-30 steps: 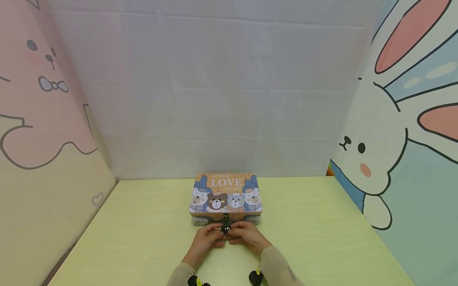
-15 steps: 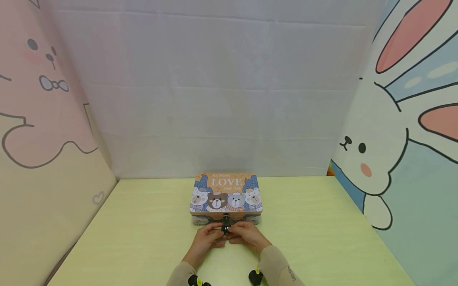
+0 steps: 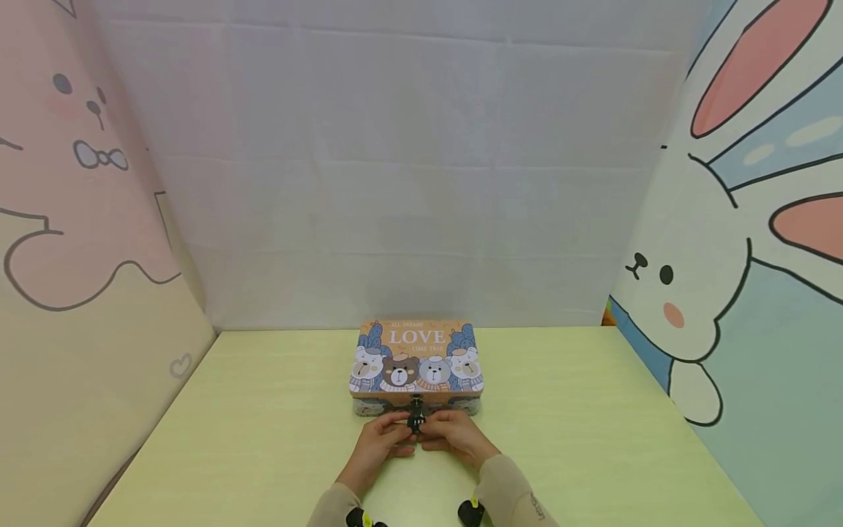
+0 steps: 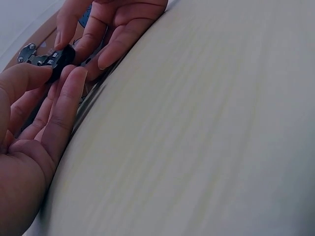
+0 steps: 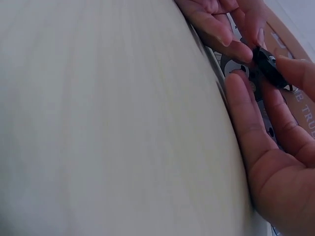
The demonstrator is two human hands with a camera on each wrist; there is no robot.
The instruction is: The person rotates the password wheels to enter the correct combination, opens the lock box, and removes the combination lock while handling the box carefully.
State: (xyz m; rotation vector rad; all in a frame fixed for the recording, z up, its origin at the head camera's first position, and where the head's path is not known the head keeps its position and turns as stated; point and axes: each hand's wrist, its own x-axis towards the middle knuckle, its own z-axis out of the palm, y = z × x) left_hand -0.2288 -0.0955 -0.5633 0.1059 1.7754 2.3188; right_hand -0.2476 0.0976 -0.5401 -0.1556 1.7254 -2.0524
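Fingers [image 4: 64, 105] of left hand [image 3: 377, 448] and right hand [image 3: 459, 438] are bent; a small black combination lock [image 4: 61, 63] is pinched between thumbs and fingertips of both, one hand per side. Lock is held at front of a tin box [image 3: 415, 366], by its metal hasp [image 3: 416, 401]; whether the shackle is fastened can't be told. Box is set flat, lid down, near far edge of pale yellow desk [image 3: 566, 417]; LOVE and four bears are printed on top. White curtain [image 3: 415, 183] is hung behind, rabbit-print curtain [image 3: 777, 351] at right.
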